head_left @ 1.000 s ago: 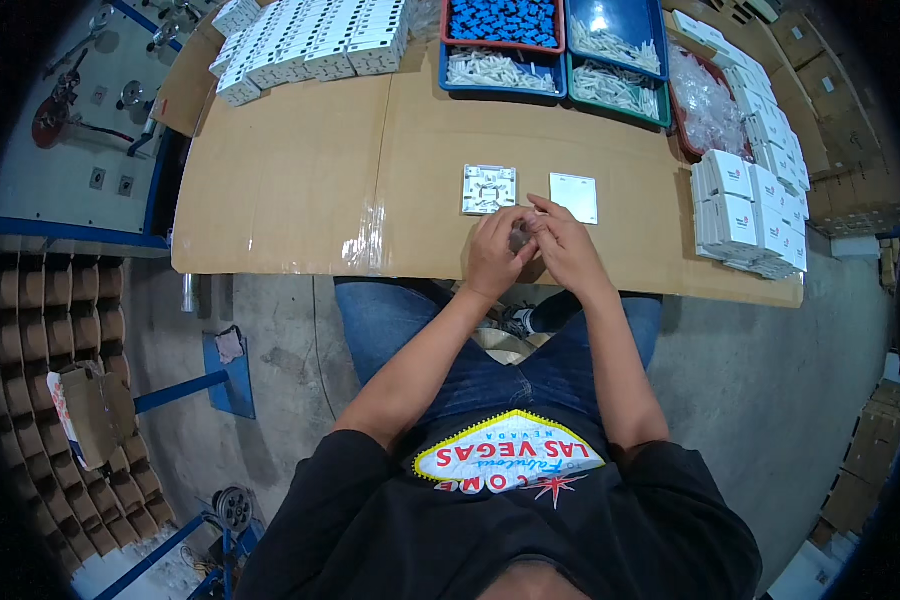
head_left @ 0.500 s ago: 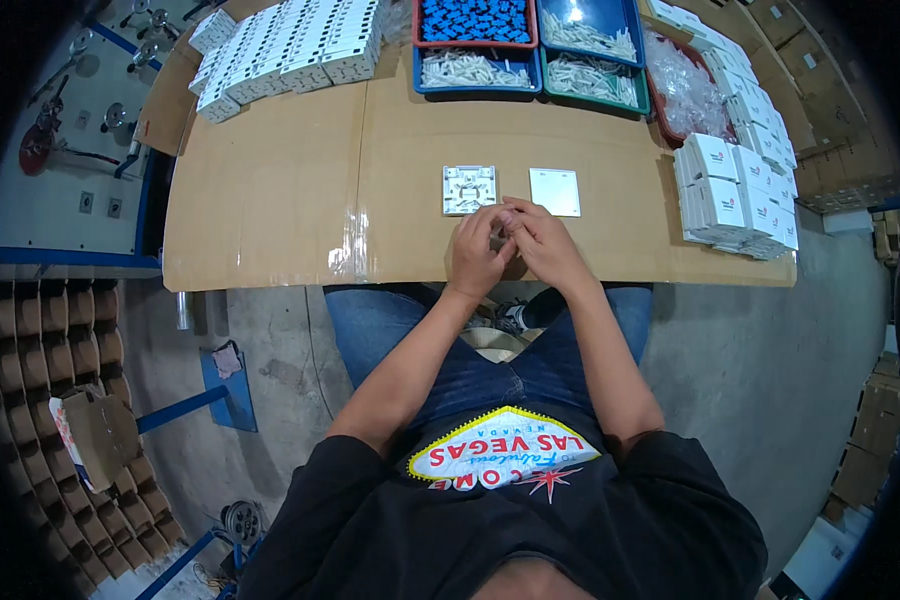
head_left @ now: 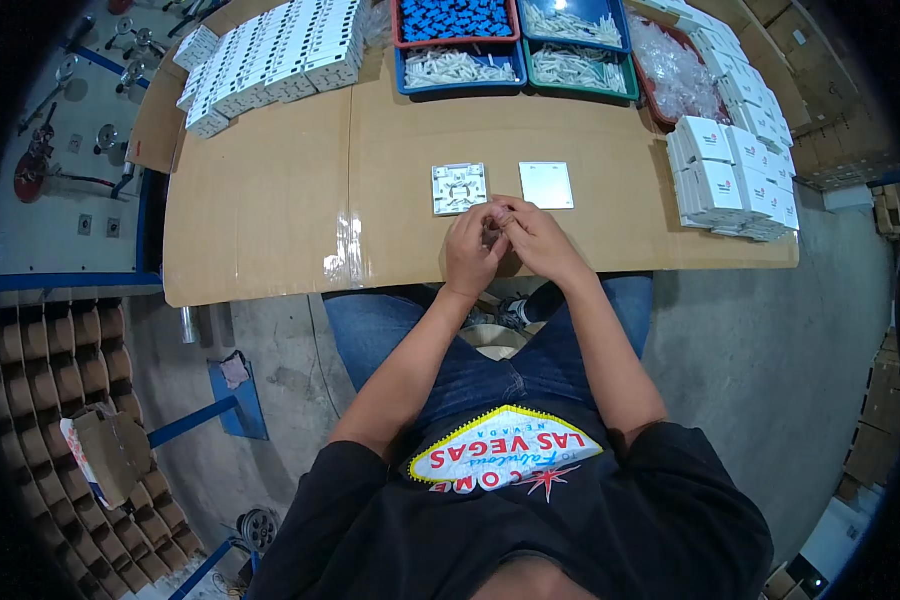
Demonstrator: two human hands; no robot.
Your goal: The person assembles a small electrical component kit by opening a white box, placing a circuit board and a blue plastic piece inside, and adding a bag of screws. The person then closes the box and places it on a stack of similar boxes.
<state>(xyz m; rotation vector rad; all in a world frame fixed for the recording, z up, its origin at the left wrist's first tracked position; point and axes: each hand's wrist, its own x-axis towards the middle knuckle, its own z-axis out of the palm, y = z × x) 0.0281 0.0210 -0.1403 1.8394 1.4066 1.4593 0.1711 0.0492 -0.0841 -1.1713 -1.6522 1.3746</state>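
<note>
Close to the table's front edge, my left hand (head_left: 473, 252) and my right hand (head_left: 536, 240) meet with their fingertips pinched together. Whatever lies between the fingers is hidden or too small to name. Just beyond my left fingertips sits a square white plastic housing (head_left: 459, 188), its open side up with moulded clips and ribs showing inside. A flat square white cover (head_left: 547, 186) lies to the right of it, beyond my right hand. The two pieces are apart, and neither is held.
Cardboard (head_left: 260, 210) covers the table. Rows of stacked white boxes (head_left: 280, 60) stand far left; more white units (head_left: 725, 185) are piled at right. At the back are trays of blue parts (head_left: 457, 20) and white sticks (head_left: 460, 68), with clear plastic bags (head_left: 678, 70) beside them.
The whole view has shifted and tilted slightly. My hands stay joined in nearly the same pose, and the housing and cover keep their places on the table.
</note>
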